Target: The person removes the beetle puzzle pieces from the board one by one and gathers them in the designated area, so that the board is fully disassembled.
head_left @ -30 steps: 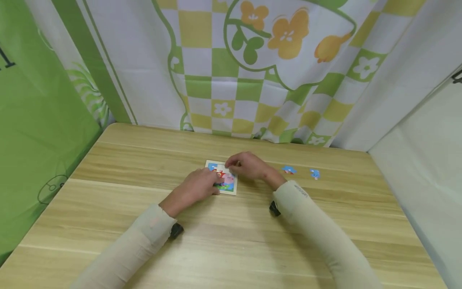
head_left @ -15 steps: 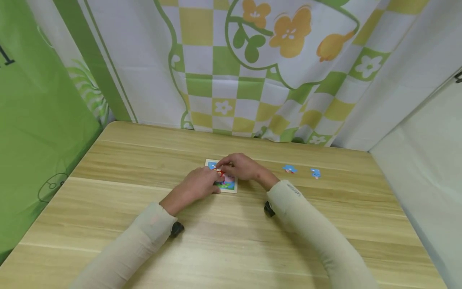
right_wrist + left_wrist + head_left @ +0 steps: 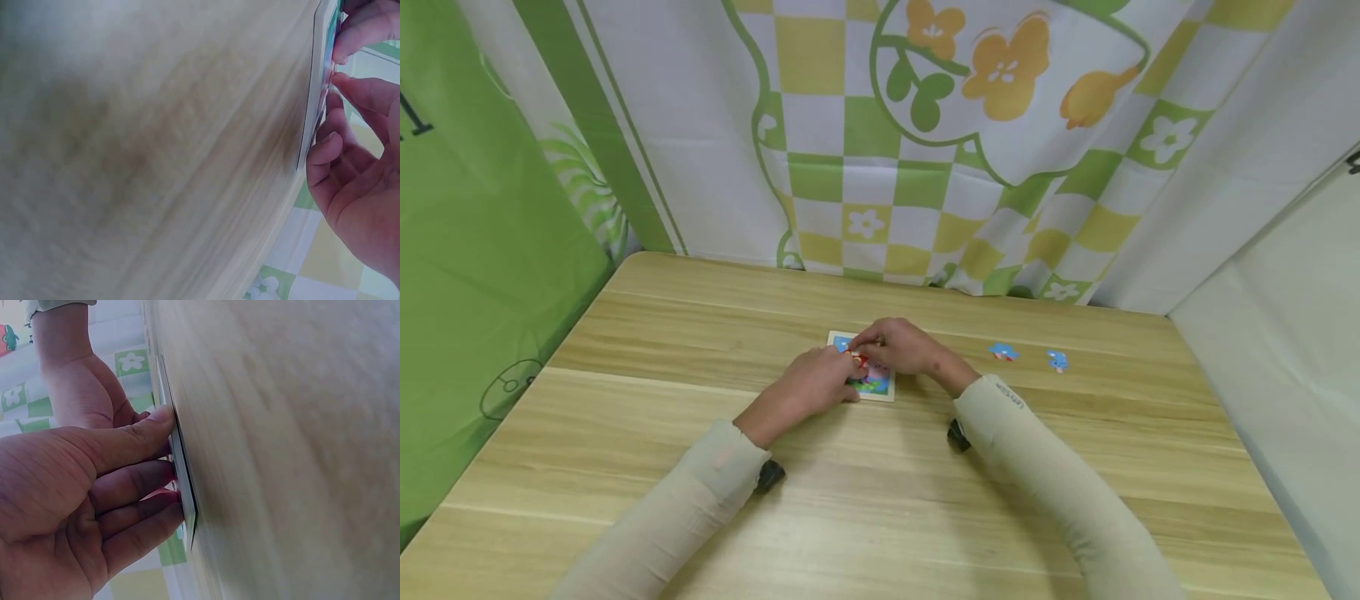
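A small jigsaw puzzle board (image 3: 880, 385) with a cartoon picture and a pale rim lies on the table; both hands partly cover it. My left hand (image 3: 814, 383) rests on its left side, fingers fairly straight with their tips against the picture, as the left wrist view also shows. Over the upper part, my right hand (image 3: 904, 346) has thumb and index finger together at a puzzle piece, mostly hidden by the fingers. Its other fingers (image 3: 328, 150) are curled near the board's edge in the right wrist view.
Two loose blue puzzle pieces lie to the right, one puzzle piece (image 3: 1003, 352) nearer the board and another puzzle piece (image 3: 1057, 360) farther out. Behind the wooden table (image 3: 880, 500) hangs a checked curtain (image 3: 865, 167); a green cloth (image 3: 490, 275) stands at the left.
My right hand has moved left from the board's upper right edge to over its upper middle, covering a pale gap seen earlier. It then stays there. My left hand stays in place.
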`<state>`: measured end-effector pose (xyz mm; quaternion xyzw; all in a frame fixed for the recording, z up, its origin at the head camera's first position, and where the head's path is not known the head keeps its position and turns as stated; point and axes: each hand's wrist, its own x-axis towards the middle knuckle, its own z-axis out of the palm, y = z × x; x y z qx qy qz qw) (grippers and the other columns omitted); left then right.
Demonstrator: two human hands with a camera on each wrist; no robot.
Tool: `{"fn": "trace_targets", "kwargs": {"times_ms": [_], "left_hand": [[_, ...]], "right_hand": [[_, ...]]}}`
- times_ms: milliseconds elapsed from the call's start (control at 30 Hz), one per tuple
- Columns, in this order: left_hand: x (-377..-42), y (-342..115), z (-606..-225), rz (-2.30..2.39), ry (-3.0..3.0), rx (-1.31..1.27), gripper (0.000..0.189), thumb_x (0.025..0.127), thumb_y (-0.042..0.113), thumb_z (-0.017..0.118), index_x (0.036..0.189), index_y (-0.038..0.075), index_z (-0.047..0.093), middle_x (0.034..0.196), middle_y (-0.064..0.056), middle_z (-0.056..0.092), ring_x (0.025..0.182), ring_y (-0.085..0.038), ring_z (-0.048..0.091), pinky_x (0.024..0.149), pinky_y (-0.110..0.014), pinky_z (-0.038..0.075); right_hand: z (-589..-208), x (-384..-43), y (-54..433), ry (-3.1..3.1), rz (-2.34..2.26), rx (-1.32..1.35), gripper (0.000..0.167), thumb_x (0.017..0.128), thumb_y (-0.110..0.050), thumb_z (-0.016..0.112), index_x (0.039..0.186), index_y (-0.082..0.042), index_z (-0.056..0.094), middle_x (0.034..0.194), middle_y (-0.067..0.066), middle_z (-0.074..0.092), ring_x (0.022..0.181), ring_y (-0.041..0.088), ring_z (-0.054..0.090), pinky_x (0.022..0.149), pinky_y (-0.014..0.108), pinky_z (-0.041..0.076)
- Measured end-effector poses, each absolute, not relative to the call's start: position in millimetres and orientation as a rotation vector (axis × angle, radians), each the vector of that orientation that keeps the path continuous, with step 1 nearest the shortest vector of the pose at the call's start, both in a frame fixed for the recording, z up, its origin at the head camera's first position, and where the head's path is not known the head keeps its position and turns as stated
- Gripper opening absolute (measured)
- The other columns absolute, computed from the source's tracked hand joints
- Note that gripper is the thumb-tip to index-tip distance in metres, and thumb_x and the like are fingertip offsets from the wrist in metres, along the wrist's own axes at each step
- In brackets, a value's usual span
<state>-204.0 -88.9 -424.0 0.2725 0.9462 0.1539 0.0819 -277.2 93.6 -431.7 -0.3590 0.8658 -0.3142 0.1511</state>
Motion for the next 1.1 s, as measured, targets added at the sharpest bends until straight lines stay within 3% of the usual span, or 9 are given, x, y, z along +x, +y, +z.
{"fn": "trace_targets", "kwargs": {"times_ms": [167,267,367,467,567,733,867,1100], "left_hand": [[-204,-90,-424,0.459,2.834,0.815,0.026,0.086,0.024,0.086,0.108,0.011,0.081,0.098,-0.002,0.074,0.086,-0.021,0.066,0.07,-0.043,0.055],[-204,-90,-424,0.44,2.836,0.817,0.023,0.087,0.024,0.085,0.105,0.012,0.08,0.099,-0.002,0.073,0.09,-0.023,0.068,0.073,-0.045,0.056],[-204,-89,-425,0.429,2.839,0.81,0.017,0.087,0.025,0.085,0.095,0.012,0.078,0.093,-0.001,0.07,0.087,-0.023,0.067,0.072,-0.045,0.056],[-204,-89,-424,0.428,2.845,0.802,0.019,0.086,0.025,0.086,0.098,0.011,0.078,0.098,-0.003,0.073,0.09,-0.025,0.068,0.073,-0.045,0.057],[-204,-89,-424,0.426,2.844,0.801,0.023,0.087,0.024,0.085,0.104,0.011,0.079,0.103,-0.004,0.074,0.095,-0.027,0.069,0.076,-0.047,0.057],[-205,-89,-424,0.438,2.833,0.798,0.025,0.086,0.023,0.086,0.107,0.01,0.08,0.108,-0.005,0.075,0.1,-0.029,0.069,0.08,-0.049,0.056],[-205,-90,-425,0.453,2.831,0.8,0.034,0.086,0.023,0.086,0.116,0.01,0.079,0.116,-0.007,0.074,0.106,-0.031,0.069,0.081,-0.049,0.057],[-206,-90,-425,0.459,2.827,0.813,0.036,0.088,0.024,0.085,0.12,0.009,0.077,0.118,-0.008,0.073,0.102,-0.028,0.069,0.08,-0.046,0.057]], "right_hand": [[-432,-277,91,2.553,-0.882,-1.048,0.02,0.101,-0.007,0.062,0.11,-0.007,0.08,0.119,0.009,0.064,0.112,0.022,0.056,0.096,0.039,0.045],[-433,-276,88,2.557,-0.895,-1.038,0.019,0.1,-0.005,0.062,0.108,-0.006,0.08,0.125,0.01,0.065,0.118,0.024,0.057,0.101,0.04,0.045],[-433,-276,87,2.561,-0.916,-1.02,0.021,0.1,-0.004,0.06,0.11,-0.006,0.078,0.123,0.007,0.069,0.107,0.018,0.062,0.094,0.035,0.049],[-432,-275,85,2.564,-0.942,-0.977,0.023,0.1,-0.004,0.059,0.116,-0.007,0.076,0.119,0.006,0.071,0.084,0.013,0.063,0.076,0.029,0.051],[-432,-275,84,2.57,-0.961,-0.928,0.026,0.101,-0.005,0.057,0.122,-0.008,0.074,0.117,0.007,0.072,0.072,0.01,0.062,0.065,0.026,0.049],[-433,-276,82,2.61,-1.004,-0.866,0.025,0.103,-0.008,0.06,0.123,-0.01,0.075,0.118,0.007,0.073,0.082,0.01,0.069,0.068,0.026,0.053],[-432,-277,81,2.668,-1.02,-0.867,0.018,0.102,-0.01,0.063,0.114,-0.01,0.078,0.108,0.004,0.075,0.085,0.012,0.07,0.075,0.028,0.054],[-433,-276,81,2.669,-1.035,-0.851,0.016,0.101,-0.006,0.062,0.103,-0.009,0.078,0.097,0.002,0.074,0.08,0.013,0.069,0.064,0.026,0.054]]}}
